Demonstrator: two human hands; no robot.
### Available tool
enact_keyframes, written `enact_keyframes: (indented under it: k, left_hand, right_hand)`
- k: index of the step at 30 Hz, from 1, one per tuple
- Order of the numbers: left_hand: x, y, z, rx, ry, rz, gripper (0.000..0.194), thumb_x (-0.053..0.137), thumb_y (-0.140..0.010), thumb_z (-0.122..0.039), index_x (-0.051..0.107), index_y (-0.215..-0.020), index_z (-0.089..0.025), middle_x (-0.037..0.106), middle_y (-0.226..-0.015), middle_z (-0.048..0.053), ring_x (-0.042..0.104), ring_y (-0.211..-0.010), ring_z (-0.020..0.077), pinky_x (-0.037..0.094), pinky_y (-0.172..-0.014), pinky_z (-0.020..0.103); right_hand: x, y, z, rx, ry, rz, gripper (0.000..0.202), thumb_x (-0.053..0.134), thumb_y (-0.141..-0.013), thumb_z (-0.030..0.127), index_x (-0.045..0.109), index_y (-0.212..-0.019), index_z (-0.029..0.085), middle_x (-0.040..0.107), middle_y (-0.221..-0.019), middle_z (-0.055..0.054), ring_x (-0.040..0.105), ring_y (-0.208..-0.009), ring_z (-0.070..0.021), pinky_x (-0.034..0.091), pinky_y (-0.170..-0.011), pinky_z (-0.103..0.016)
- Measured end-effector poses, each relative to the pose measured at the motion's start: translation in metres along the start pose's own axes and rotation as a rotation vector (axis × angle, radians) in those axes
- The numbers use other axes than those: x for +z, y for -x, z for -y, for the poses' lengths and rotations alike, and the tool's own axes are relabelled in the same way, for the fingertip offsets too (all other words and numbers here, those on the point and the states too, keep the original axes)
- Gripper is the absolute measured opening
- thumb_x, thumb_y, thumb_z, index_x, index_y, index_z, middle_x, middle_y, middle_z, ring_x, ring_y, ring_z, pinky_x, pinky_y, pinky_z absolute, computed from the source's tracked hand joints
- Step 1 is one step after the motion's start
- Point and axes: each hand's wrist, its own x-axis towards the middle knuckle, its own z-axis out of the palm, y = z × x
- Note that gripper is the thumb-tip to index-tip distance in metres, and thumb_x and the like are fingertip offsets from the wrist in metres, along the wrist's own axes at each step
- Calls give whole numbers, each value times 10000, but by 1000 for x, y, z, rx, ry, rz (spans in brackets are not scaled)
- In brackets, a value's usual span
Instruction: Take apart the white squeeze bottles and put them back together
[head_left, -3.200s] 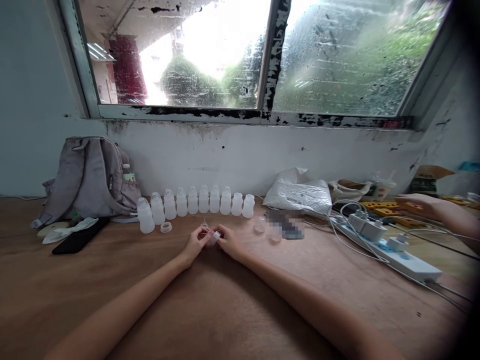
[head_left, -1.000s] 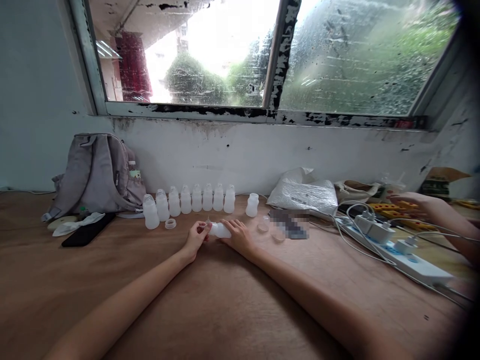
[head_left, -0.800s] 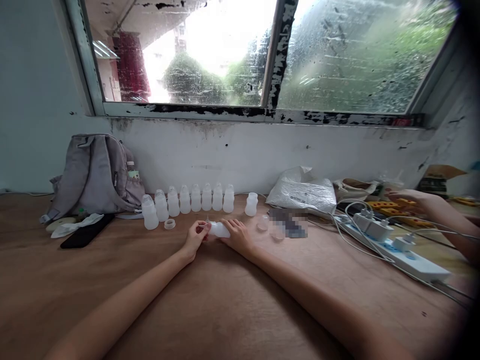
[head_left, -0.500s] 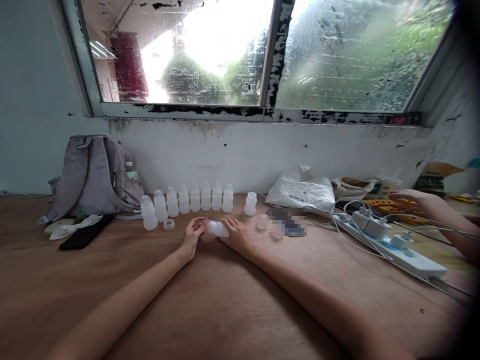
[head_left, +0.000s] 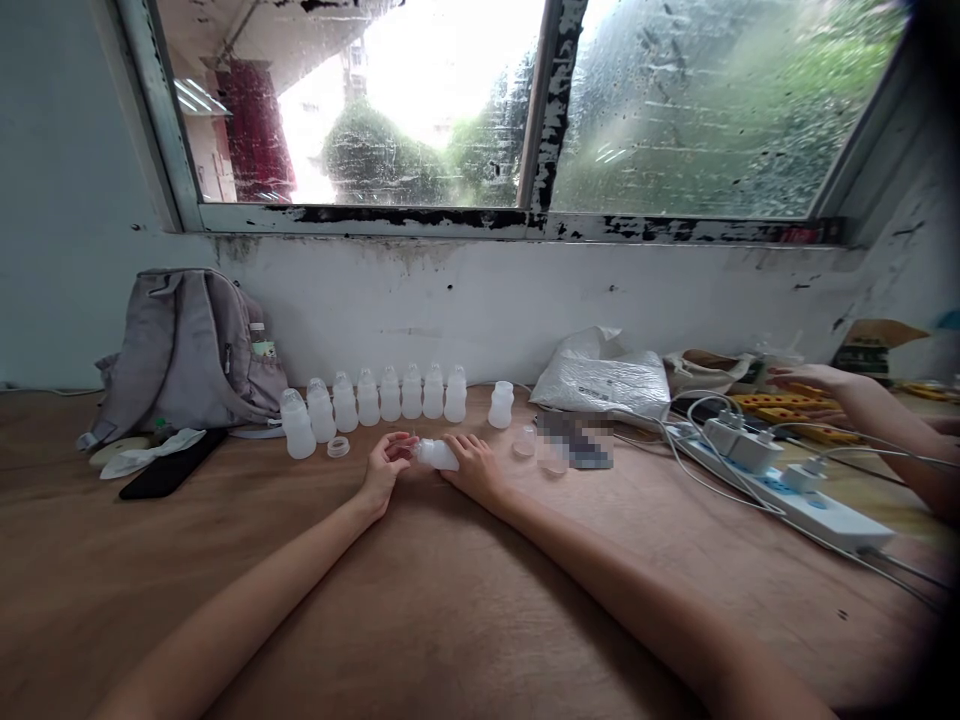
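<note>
A frosted white bottle (head_left: 438,454) lies on its side on the wooden table (head_left: 420,600), its neck to the left. My right hand (head_left: 472,468) is wrapped round its base end. At the neck end, my left hand (head_left: 386,465) has its fingers pinched round a small clear piece, too small to make out fully. Behind them, several capped bottles (head_left: 390,395) stand upright in a row. A bottle without a clear cover (head_left: 501,405) stands apart to the right. A translucent ring (head_left: 338,447) lies left of my left hand.
Clear round pieces (head_left: 524,441) lie right of my hands by a blurred dark item. A backpack (head_left: 180,350) and black phone (head_left: 171,464) are at left. A silver bag (head_left: 604,375), a power strip (head_left: 810,510) with cables and another person's hand (head_left: 817,380) are at right.
My left fingers have shifted slightly at the bottle's neck, while my right hand keeps its hold. The other person's hand at the right has moved a little to the left.
</note>
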Motion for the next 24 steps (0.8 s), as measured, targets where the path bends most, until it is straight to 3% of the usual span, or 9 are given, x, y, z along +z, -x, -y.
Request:
enact_keyframes:
  k: [9, 15, 20, 24]
  left_hand:
    - [-1, -1, 2, 4, -130, -39, 342, 701, -561, -305, 563, -836, -156, 629, -773, 34, 585, -764, 152, 438, -747, 286]
    - [9, 6, -12, 85, -60, 66, 328, 654, -632, -281, 539, -916, -164, 600, -1004, 79, 545, -948, 174, 405, -845, 300]
    - [18, 7, -22, 77, -117, -5, 392, 685, -603, -286, 521, -931, -147, 606, -895, 79, 567, -866, 177, 437, -788, 297]
    - [16, 3, -43, 79, -120, 65, 368, 676, -613, -300, 554, -920, -138, 615, -882, 80, 567, -853, 190, 445, -760, 297]
  right_hand:
    - [1, 0, 0, -29, -34, -6, 435, 596, -663, 309, 490, -1062, 172, 581, -930, -87, 500, -866, -231, 376, -764, -317]
    - [-2, 1, 4, 31, -156, -79, 388, 576, -668, 277, 493, -1033, 174, 594, -934, -71, 522, -865, -209, 398, -750, -293]
    - [-13, 0, 20, 145, -376, -67, 372, 586, -667, 345, 499, -993, 188, 606, -897, -53, 553, -793, -186, 418, -659, -268]
    - [-29, -6, 30, 219, -697, 55, 300, 604, -638, 399, 544, -820, 169, 591, -726, -2, 546, -646, -150, 392, -531, -224]
